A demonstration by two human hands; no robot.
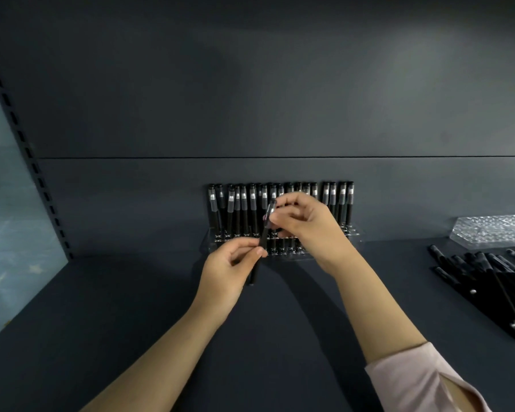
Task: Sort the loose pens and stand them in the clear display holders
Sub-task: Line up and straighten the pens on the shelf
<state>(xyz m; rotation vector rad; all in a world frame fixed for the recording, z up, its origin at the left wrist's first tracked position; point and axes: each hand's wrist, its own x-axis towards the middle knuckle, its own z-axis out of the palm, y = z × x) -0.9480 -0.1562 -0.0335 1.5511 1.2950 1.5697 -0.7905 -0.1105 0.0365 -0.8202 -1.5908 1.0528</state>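
The step in hand looks like the placing of a single pen (pixel 264 231): the person holds it in both hands just in front of the clear holder (pixel 211 245), tilted, its upper end leaning to the right. The left hand (pixel 229 266) pinches the lower barrel between thumb and curled fingertips, while the right hand (pixel 306 224) has its fingers closed round the upper, capped end (whether it is seating the cap or only steadying it cannot be told). The next move probably calls for bringing the pen upright, lining its lower end over a free hole in the front row, and lowering it straight in without knocking its neighbours. The standing pens (pixel 244 209) fill the back row — slim, matt black barrels with see-through caps and a pale band near the top. The holder is a stepped block of glossy clear plastic. Well apart to the right, the loose pens (pixel 485 281) lie in a fanned heap on the shelf (pixel 131 322), and behind them a second holder (pixel 494 228) of the same clear, hole-dotted plastic appears to hold nothing. The shelf and the back panel (pixel 250 99) are flat, dull dark grey — smooth and unmarked — with a slotted upright (pixel 27 150) at the left.
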